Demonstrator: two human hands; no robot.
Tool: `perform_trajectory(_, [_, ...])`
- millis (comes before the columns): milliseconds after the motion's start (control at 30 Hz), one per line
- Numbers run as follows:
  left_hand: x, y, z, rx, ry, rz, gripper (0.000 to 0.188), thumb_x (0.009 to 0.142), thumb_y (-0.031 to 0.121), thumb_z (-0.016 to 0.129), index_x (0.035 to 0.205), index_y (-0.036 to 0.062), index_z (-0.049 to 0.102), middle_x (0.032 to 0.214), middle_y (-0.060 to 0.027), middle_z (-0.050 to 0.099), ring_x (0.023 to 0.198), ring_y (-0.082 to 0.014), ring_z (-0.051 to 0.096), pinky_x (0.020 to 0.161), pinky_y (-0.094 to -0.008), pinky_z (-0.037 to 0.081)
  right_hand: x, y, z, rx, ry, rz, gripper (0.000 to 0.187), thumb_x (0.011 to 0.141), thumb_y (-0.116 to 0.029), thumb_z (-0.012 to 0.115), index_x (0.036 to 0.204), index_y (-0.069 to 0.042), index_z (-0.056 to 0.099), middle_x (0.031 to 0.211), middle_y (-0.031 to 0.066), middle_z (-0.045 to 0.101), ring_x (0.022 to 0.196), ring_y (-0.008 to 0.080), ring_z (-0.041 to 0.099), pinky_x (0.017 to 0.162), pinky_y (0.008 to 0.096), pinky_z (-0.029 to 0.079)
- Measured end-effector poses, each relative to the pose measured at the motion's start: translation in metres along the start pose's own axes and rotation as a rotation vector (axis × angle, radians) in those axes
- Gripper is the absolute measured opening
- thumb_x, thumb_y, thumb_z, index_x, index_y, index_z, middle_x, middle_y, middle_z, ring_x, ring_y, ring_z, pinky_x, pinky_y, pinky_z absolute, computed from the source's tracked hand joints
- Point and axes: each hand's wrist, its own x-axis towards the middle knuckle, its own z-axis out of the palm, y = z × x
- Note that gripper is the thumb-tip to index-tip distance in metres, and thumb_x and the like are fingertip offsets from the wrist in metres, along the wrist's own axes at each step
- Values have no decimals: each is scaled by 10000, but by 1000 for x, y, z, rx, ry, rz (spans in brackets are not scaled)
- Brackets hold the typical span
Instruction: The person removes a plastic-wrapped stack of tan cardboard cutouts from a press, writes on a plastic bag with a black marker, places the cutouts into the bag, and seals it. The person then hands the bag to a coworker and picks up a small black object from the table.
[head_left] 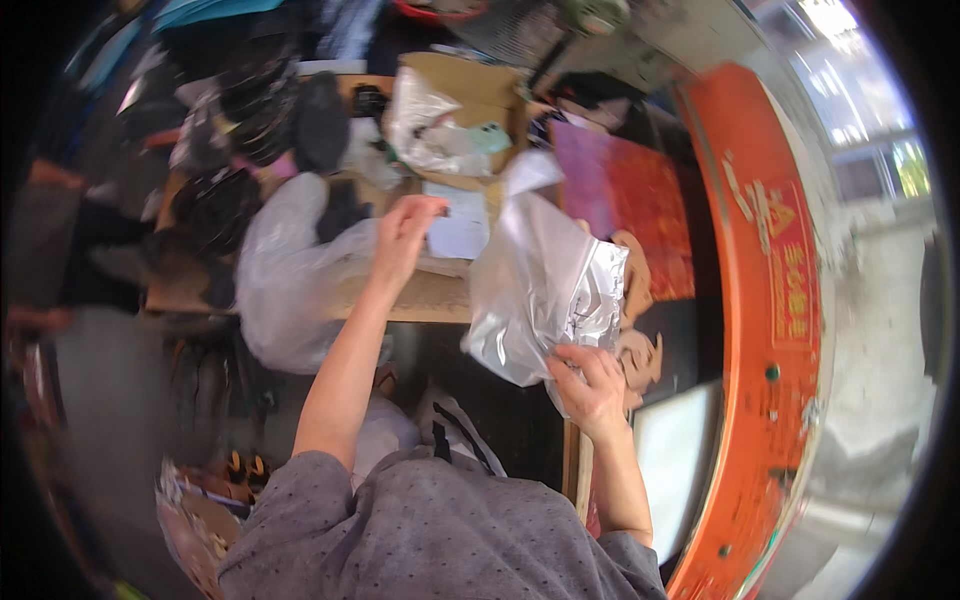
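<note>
My right hand (592,388) grips the lower edge of a translucent plastic bag (520,285), which spreads up and away over the front of the table. Thumb and fingers of my left hand (405,235) are pinched together in the air left of the bag. A small dark spot shows at their tips, too small to name. Behind that hand lies a pale sheet of paper (458,222). A large filled plastic bag (285,270) bulges over the table edge beside my left forearm. Tan flat cut pieces (638,362) lie just right of the plastic bag.
At the back stands an open cardboard box (495,95) with plastic wrapping inside. Dark shoe-like pieces (322,120) are piled at the left. A red patterned sheet (645,215) lies at the right, beside a tall orange machine frame (765,300). Another person (70,240) stands at far left.
</note>
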Motion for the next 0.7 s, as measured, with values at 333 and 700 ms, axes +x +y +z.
perform_trajectory(333, [-118,47,-35,-354,150,-528,355,894,324,620,1090,28,637,889,14,629,735,-68,542,669,-201,430,73,16,36,323,105,-362,333,592,96,640,897,-34,658,1060,138,591,949,327,587,772,395,496])
perform_trajectory(700, [-196,131,-85,132,272,-244,202,787,156,730,940,43,662,893,-11,661,819,-98,604,717,-256,482,119,-52,61,1121,35,255,215,856,-110,603,1031,16,597,991,91,651,794,164,623,743,310,498])
